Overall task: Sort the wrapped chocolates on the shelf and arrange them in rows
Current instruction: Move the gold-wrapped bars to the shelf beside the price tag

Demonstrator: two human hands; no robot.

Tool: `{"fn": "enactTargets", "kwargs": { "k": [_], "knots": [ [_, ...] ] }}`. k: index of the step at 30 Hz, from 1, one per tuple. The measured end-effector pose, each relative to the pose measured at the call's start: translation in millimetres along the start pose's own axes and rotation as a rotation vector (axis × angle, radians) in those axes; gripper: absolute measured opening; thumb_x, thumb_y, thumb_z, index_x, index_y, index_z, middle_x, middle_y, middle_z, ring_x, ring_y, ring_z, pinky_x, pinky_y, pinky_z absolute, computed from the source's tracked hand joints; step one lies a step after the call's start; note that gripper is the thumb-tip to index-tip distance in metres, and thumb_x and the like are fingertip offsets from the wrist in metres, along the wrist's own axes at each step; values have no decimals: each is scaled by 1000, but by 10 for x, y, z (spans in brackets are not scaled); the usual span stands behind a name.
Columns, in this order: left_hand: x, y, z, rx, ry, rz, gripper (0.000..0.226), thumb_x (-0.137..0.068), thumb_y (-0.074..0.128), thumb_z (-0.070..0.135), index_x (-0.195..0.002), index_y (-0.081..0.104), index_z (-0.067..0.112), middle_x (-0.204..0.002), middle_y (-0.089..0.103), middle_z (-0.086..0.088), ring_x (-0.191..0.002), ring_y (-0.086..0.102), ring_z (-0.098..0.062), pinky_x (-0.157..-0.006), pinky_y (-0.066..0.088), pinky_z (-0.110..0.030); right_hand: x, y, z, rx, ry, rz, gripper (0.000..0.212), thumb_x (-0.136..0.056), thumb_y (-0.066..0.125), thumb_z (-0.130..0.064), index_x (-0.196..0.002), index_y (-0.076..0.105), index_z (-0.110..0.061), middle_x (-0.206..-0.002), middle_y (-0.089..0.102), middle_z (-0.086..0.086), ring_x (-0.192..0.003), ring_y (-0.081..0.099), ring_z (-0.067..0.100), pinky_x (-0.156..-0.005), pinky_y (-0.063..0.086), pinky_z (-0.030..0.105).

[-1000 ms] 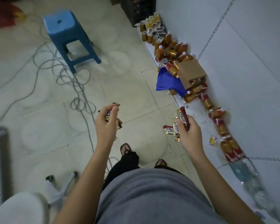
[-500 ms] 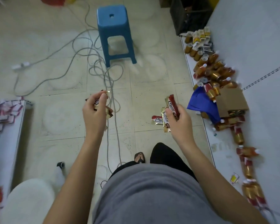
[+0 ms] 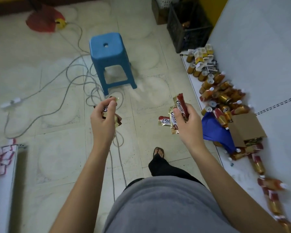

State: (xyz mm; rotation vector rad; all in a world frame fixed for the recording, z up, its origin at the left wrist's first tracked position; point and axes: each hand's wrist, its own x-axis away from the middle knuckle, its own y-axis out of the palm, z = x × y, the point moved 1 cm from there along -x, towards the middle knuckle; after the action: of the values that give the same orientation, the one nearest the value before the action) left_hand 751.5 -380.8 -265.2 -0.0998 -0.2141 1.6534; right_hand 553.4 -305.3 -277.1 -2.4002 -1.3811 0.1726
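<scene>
Left hand (image 3: 104, 125) pinches a few wrapped chocolates (image 3: 107, 110); right hand (image 3: 189, 126) clamps a fanned bunch (image 3: 173, 118). Light, slick foil packs, probably slip easily; best gripped across flat middles.

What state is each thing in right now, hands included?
Left hand: gripping wrapped chocolates.
Right hand: gripping fanned Choco bars.
Blue stool: upright.
Cardboard box: lying on its side.
Bottles: lying jumbled on shelf.
Cable: loosely tangled.
</scene>
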Motion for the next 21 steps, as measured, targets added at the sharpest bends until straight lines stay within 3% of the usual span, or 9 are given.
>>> {"fn": "enactTargets", "kwargs": {
  "k": [7, 10, 13, 16, 18, 21],
  "knots": [
    [-987, 757, 339, -21, 104, -186, 20, -93, 49, 24, -104, 63, 13, -103, 61, -12, -54, 58, -7, -53, 48, -23, -916, -143, -210, 25, -2, 164, 15, -94, 50, -22, -106, 55, -16, -78, 52, -17, -72, 51, -20, -62, 41, 1],
    [-1292, 1135, 423, -16, 141, -340, 19, -94, 48, 21, -104, 62, 13, -106, 60, -13, -52, 58, -6, -51, 48, -21, -1124, -257, -201, 52, 41, 358, 26, -93, 51, -24, -112, 56, -7, -81, 54, -15, -75, 55, -7, -64, 41, 3],
    [-1558, 1557, 576, -37, 175, -549, 20, -95, 48, 23, -107, 61, 14, -107, 61, -10, -53, 58, -5, -49, 48, -24, -1182, -369, -188, 22, 121, 590, 25, -93, 50, -26, -113, 56, -13, -87, 58, -9, -82, 56, 6, -72, 46, 18],
    [-1670, 1952, 790, -29, 274, -753, 18, -95, 47, 23, -106, 60, 17, -102, 62, -3, -54, 59, -6, -53, 48, -26, -1082, -439, -220, -49, 224, 803, 13, -93, 51, -28, -100, 55, -17, -80, 60, -4, -75, 59, 15, -66, 47, 29],
    [-1686, 2220, 918, -9, 318, -878, 20, -95, 46, 25, -107, 60, 16, -97, 62, 3, -57, 60, -8, -54, 48, -23, -977, -490, -275, -80, 262, 939, 10, -93, 51, -26, -97, 54, -17, -81, 60, 2, -72, 58, 15, -62, 45, 18],
    [-1569, 2630, 1122, 30, 402, -1099, 31, -92, 46, 36, -107, 62, 14, -91, 64, 4, -77, 64, -19, -67, 52, -32, -808, -587, -390, -63, 298, 1135, 5, -94, 50, -19, -94, 51, -14, -74, 54, -5, -63, 50, 2, -55, 38, 5]
  ]
}}
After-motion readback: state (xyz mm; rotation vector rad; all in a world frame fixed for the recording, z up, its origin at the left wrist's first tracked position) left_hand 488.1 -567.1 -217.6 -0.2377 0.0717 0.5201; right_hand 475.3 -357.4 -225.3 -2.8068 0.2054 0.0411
